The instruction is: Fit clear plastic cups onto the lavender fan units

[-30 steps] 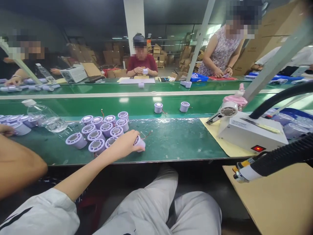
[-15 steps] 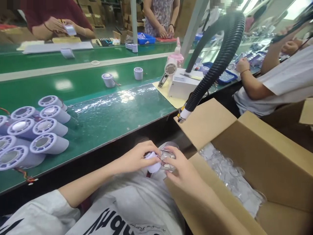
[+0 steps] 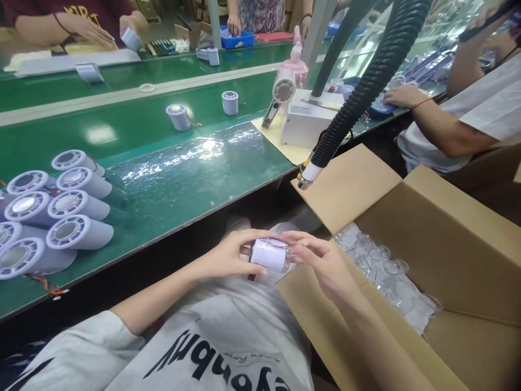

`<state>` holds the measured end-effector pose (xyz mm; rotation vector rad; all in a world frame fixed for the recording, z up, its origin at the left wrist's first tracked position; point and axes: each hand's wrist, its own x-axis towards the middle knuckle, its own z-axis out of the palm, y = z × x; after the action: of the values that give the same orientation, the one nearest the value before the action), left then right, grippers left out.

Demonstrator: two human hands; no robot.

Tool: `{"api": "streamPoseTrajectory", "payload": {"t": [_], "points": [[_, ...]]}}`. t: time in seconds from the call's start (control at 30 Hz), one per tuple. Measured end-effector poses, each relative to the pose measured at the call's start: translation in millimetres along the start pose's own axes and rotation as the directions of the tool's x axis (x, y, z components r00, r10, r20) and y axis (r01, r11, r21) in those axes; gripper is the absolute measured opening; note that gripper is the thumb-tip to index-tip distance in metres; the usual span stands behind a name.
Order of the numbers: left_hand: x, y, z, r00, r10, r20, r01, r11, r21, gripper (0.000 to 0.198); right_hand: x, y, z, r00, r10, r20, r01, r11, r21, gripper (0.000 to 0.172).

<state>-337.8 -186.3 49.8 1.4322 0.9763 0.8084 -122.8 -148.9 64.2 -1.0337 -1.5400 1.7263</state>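
Over my lap, my left hand (image 3: 230,255) and my right hand (image 3: 315,258) both grip one small lilac cylinder part (image 3: 269,254), which lies sideways inside a clear plastic cover. My left fingers wrap its left end, my right fingers close on the clear end. A cluster of several more lilac cylinder parts (image 3: 61,209) with ringed faces lies on the green bench (image 3: 191,174) at the left. Right of my hands stands an open cardboard box (image 3: 448,255) holding many clear plastic covers (image 3: 382,271).
Two single lilac parts (image 3: 178,117) stand on the green conveyor belt (image 3: 122,136). A black corrugated hose (image 3: 362,92) hangs over the box flap beside a white machine (image 3: 307,122) with a pink fan. Other people work across the belt and at my right.
My left hand lifted one lilac part from the bench to my lap and my right hand joined it; the clear cover now sits over the part. My view swung right and down.
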Motion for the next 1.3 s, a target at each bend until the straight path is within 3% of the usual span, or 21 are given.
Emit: {"api": "streamPoseTrajectory", "payload": {"t": [0.03, 0.13, 0.23, 0.43, 0.63, 1.07, 1.3], "points": [[-1.2, 1.1, 1.1, 0.999, -0.037, -0.026, 0.034, 0.996, -0.08, 0.066, -2.1, 0.4, -0.1, 0.998, -0.057, 0.033, 0.059, 0.996, -0.071, 0.011], [-4.0, 2.8, 2.7, 0.99, -0.14, -0.033, 0.129, 0.966, -0.222, 0.066, -10.1, 3.1, 0.7, 0.967, -0.227, 0.118, 0.255, 0.887, -0.384, 0.036], [-5.8, 4.3, 1.7, 0.99, -0.137, -0.01, 0.134, 0.977, -0.164, 0.066, -16.5, 6.3, 1.0, 0.952, -0.279, 0.129, 0.305, 0.816, -0.491, 0.036], [-7.9, 11.5, 0.1, 0.999, 0.048, 0.024, -0.047, 0.998, -0.049, 0.069, -21.1, 0.4, 0.9, 0.985, -0.112, 0.13, 0.147, 0.942, -0.302, 0.038], [-11.0, 15.3, -0.5, 0.994, 0.087, 0.07, -0.086, 0.996, -0.022, 0.071, -23.8, -4.3, 1.7, 0.991, 0.037, 0.132, -0.02, 0.991, -0.134, 0.035], [-12.3, 10.9, -2.7, 0.986, 0.144, 0.088, -0.146, 0.989, 0.014, 0.073, -17.3, -0.9, 3.6, 0.97, 0.164, 0.18, -0.187, 0.975, 0.123, 0.03], [-12.6, 8.9, -2.9, 0.977, 0.186, 0.1, -0.186, 0.982, -0.019, 0.072, -14.8, 6.5, 9.7, 0.922, 0.325, 0.208, -0.37, 0.9, 0.232, 0.041]]}}
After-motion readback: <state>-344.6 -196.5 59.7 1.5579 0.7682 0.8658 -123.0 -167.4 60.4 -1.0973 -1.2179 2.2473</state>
